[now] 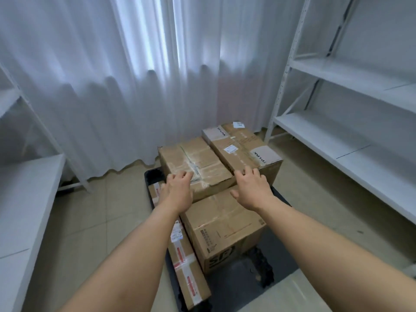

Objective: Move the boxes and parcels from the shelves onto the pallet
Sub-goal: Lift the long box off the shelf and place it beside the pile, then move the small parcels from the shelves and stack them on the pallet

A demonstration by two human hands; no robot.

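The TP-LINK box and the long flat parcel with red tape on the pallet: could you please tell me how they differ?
The TP-LINK box is bulky, at the far right, with white printed panels. The long flat parcel is slim, along the near left edge, with red-marked tape. Both are brown cardboard carrying white labels.

Four boxes on the pallet, shelves at both sides of me.

I see the pallet [279, 264] on the floor at 12 o'clock, before the curtain [135, 86]. On it the taped box [193, 163] stands at the far left, the labelled box [243, 147] touching it at 2 o'clock. The near box [222, 230] stands before them, and the long flat parcel [186, 264] lies just beside it at 9 o'clock. The right shelf [337, 136] is at 3 o'clock, the left shelf [27, 188] at 9 o'clock.
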